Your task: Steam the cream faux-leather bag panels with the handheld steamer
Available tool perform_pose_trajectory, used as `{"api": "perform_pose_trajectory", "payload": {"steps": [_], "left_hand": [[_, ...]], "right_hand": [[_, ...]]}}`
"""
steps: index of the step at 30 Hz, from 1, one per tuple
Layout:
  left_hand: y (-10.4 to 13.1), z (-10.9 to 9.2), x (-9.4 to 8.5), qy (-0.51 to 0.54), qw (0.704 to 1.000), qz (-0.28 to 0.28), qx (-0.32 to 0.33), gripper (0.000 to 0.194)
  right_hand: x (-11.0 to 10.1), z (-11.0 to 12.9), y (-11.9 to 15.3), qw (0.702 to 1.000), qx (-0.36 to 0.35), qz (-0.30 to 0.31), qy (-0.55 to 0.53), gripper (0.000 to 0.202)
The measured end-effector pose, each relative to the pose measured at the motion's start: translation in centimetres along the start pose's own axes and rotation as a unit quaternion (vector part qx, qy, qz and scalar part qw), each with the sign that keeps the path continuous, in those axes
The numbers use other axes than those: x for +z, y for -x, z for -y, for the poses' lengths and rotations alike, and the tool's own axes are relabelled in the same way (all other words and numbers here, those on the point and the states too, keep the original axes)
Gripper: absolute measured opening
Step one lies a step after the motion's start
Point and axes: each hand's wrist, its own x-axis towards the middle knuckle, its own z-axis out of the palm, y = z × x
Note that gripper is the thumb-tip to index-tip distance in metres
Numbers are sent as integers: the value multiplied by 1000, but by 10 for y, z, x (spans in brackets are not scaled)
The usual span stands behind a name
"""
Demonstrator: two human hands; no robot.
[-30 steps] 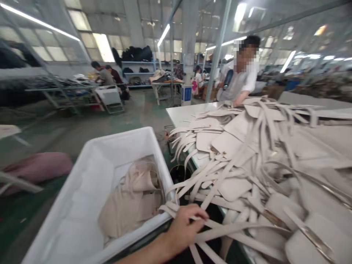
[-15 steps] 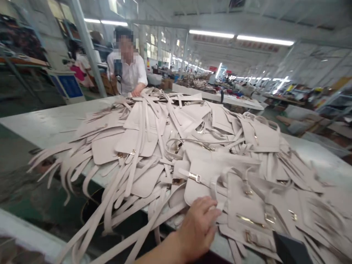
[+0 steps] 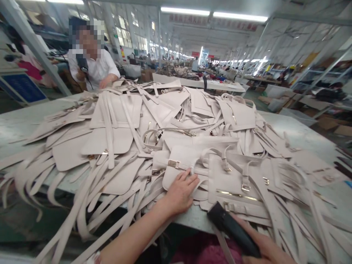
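Beige leather-like bag pieces (image 3: 115,139) with straps and gold buckles lie heaped before me. My left hand (image 3: 181,190) rests on a bag flap (image 3: 176,161) near the table's front edge. Its fingers are stretched out and nothing shows in its grasp. A gold buckle (image 3: 173,164) sits just beyond it on the flap's strap. At the lower right, my right hand (image 3: 264,242) is closed around a black hand-held tool (image 3: 233,231) with a long flat barrel. The tool's end points up and left, close to a bag piece with a gold zip (image 3: 238,195).
A person in a white shirt (image 3: 95,69) stands across the table (image 3: 16,123), one hand at the heap and a dark device in the other. Long straps (image 3: 79,220) hang over the front edge. Cardboard and plastic bags (image 3: 297,119) lie to the right.
My view has swung right. My left hand now lies flatter on the flap. The black tool has moved left, and my right hand holding it has come into view.
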Motion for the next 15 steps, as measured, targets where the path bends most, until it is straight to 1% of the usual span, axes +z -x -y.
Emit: {"api": "perform_pose_trajectory", "payload": {"steps": [2,3,5,7,9,10,13,15], "left_hand": [[-3,1,-2,11,1000,10,1,65],[-5,2,-2,15,1000,13,2,66],[-7,4,-3,23,1000,15,3,67],[-7,5,-3,29,999,12,5,68],[-7,7,-3,38,999,10,8,69],[-7,8,-3,42,999,11,9,70],[-7,9,-3,47,999,10,12,70],[-8,9,-2,43,999,7,11,69]], "right_hand": [[7,11,-11,998,-19,56,-32,70],[12,17,-15,997,-25,67,-41,72],[23,28,-23,997,-25,53,-41,74],[31,33,-27,999,-13,18,-30,73],[34,28,-24,999,-2,-21,-26,71],[34,23,-20,999,2,-31,-27,71],[29,2,-3,999,18,-29,-26,72],[27,-6,4,999,29,-26,-28,71]]}}
